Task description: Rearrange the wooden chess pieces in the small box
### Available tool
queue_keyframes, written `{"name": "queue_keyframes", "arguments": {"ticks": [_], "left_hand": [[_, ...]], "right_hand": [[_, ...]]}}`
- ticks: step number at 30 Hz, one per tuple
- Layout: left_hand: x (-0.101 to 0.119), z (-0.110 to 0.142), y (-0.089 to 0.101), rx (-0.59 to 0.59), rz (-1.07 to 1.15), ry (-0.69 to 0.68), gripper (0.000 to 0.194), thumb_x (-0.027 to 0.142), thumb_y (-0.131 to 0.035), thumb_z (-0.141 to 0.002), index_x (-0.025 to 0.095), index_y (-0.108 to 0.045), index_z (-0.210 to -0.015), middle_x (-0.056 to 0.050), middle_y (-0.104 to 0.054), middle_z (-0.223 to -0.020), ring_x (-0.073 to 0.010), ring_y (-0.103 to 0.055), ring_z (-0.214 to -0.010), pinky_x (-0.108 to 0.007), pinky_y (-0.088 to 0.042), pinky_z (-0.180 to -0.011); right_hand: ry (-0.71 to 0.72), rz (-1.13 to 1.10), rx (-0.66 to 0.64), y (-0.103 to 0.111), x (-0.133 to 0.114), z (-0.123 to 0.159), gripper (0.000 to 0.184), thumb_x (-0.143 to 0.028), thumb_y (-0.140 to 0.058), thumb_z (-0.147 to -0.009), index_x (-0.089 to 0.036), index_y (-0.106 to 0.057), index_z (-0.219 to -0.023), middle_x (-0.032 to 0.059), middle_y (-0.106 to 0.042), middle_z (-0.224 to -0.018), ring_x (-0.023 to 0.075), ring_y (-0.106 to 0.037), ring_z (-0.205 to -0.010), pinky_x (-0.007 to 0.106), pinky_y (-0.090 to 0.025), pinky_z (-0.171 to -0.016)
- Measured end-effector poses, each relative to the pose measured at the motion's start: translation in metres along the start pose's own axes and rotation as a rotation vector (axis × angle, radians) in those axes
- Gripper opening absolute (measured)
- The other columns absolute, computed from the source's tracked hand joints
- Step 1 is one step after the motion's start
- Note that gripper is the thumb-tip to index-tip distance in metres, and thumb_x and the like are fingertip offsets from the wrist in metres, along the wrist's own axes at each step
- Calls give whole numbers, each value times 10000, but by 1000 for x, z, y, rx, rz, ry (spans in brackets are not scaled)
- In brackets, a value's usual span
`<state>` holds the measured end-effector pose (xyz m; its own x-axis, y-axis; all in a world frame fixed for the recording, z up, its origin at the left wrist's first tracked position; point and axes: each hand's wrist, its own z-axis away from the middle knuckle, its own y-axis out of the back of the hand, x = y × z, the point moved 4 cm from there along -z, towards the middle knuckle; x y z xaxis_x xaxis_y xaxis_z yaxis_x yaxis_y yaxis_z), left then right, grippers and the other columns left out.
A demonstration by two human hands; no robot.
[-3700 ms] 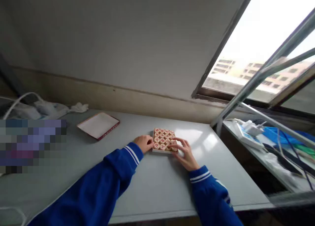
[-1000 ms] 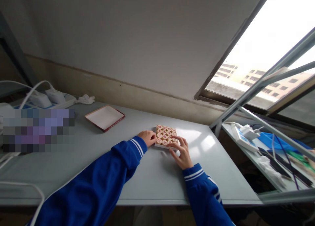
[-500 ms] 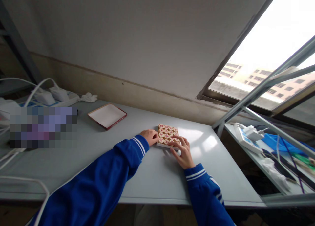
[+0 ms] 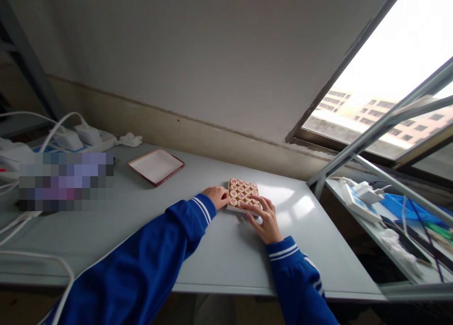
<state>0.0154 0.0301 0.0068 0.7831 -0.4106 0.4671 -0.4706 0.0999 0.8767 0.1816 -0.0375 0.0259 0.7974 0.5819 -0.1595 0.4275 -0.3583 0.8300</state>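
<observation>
Slightly farther left across the pieces than in the first frame, the right hand spreads its fingers over the near-right discs, thumb at the box's near edge. Beneath both hands lies a grey desk. Beyond and left of the left hand sits an open red-edged lid. Between the hands, the shallow box holds Chinese chess pieces. The left fingers curl narrowly against its left side; whether they grip is unclear.

Your right hand has shifted farther left over the round, cream, red-marked pieces since earlier.
</observation>
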Motion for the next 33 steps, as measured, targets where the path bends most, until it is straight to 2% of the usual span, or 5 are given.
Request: {"name": "queue_keyframes", "arguments": {"ticks": [9,16,23,29,33], "left_hand": [[1,0,3,-23,-31,27,298,335,-377,-827,185,-603,-704,-41,-632,-805,-167,-573,-741,-260,-376,-633],[-44,11,67,456,-401,300,322,225,-491,-791,138,-490,-1101,-146,-500,-1159,-268,-440,-1068,-384,-337,-872],[-114,35,91,239,-334,618,307,105,-359,-815,126,-574,-1032,-169,-583,-1006,-265,-571,-915,-353,-423,-762],[-72,39,96,322,-345,454,292,168,-346,-853,183,-563,-1047,-102,-583,-1075,-214,-557,-954,-291,-428,-769],[-52,49,87,293,-535,352,285,282,-510,-785,122,-565,-1014,-155,-531,-1113,-289,-470,-1059,-356,-410,-804]], "right_hand": [[-16,-30,122,6,2,-1,214,-244,-427,-848,-241,-608,-961,37,-521,-1068,216,-446,-992,378,-350,-845],[-36,9,232,7,11,3,210,-247,-405,-870,-238,-612,-906,33,-545,-1009,212,-466,-927,367,-361,-795],[11,5,242,9,9,3,210,-220,-410,-860,-232,-619,-844,33,-546,-1004,215,-466,-911,362,-362,-774],[11,-5,268,13,7,5,214,-166,-408,-840,-221,-615,-827,40,-542,-1004,216,-454,-923,358,-364,-778],[-9,-12,264,15,6,6,220,-112,-413,-811,-213,-609,-808,43,-539,-1001,215,-446,-929,358,-361,-780]]}}
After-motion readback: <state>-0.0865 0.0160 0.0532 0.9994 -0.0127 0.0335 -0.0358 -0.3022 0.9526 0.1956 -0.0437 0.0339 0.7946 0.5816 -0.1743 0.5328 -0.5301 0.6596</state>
